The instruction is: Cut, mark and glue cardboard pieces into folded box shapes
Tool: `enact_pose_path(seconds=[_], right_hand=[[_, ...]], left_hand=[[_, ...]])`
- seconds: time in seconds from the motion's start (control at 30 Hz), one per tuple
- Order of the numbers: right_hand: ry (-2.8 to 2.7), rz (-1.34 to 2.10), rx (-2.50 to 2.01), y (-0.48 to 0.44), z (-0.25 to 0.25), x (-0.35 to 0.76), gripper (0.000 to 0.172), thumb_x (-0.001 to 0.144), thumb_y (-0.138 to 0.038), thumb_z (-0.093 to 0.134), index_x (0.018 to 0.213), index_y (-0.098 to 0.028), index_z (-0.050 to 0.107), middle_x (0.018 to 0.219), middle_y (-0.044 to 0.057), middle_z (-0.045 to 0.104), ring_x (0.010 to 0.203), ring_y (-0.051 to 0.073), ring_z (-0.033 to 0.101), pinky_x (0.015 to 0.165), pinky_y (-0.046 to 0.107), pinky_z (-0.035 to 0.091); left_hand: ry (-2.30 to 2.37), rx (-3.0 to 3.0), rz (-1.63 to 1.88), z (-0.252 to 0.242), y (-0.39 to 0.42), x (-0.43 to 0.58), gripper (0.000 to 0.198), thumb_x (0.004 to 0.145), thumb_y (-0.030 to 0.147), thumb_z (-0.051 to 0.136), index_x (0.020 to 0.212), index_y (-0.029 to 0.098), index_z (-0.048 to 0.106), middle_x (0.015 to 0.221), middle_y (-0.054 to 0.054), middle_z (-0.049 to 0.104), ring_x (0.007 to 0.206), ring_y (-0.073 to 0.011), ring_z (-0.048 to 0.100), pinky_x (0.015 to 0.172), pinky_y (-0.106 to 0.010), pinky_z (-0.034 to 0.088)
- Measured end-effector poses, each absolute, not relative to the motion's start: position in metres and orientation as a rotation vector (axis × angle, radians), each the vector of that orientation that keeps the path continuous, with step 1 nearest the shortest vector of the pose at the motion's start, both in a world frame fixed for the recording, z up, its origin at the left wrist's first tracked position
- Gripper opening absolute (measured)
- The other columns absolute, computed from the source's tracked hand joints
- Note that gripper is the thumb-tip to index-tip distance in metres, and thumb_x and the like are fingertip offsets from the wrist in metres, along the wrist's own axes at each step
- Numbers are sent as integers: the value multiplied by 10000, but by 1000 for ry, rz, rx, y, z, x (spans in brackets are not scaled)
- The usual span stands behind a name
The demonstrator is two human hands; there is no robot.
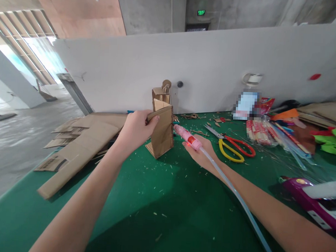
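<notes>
My left hand (142, 127) is closed on the upper edge of a folded cardboard piece (162, 135), which stands upright on the green table. Just behind it rises a cardboard structure (159, 92) with a round part on top. My right hand (201, 151) grips a pink hot glue gun (188, 137), its tip close to the right edge of the cardboard piece; whether they touch I cannot tell. A small red light glows near my right fingers. From the back of the gun a long translucent glue stick (237, 194) runs toward me along my forearm.
Flat cardboard pieces (85, 137) lie at the left. Scissors (233, 145) with red and yellow handles rest right of my right hand. Farther right are a phone (246, 105), packaged sticks (258, 133) and a purple device (306, 197). A white partition (117, 72) borders the table's back.
</notes>
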State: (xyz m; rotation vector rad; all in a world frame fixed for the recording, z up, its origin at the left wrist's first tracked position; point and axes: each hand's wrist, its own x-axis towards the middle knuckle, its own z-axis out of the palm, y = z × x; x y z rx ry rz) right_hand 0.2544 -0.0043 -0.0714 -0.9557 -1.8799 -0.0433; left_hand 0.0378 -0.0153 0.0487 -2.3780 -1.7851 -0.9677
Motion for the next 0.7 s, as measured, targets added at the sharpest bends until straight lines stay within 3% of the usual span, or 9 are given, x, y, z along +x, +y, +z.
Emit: enact_pose_path(seconds=[0.2,0.5,0.7], right_hand=[[-1897,-58,-888,-7,-70,255,241,899,-350,497,708,-232,411,674,5,500,626,153,492,569,293,412],[-1895,-47,-992,-5,-77,257,325,884,-376,514,630,-232,370,584,-15,449,553,140,470,527,279,379],[-1930,-73,-926,-6,-75,259,268,896,-357,485,676,-230,400,650,4,494,605,148,501,557,278,406]], left_hand=[[-1765,-2374,-977,48,-15,38,306,836,326,476,569,202,393,473,28,409,451,-112,353,485,-270,248],[-1811,-2388,-981,48,-15,38,273,837,334,469,600,201,438,489,16,451,468,-122,391,511,-269,277],[-1796,-2371,-976,49,-16,39,289,836,322,474,583,201,404,492,18,435,469,-118,376,509,-268,271]])
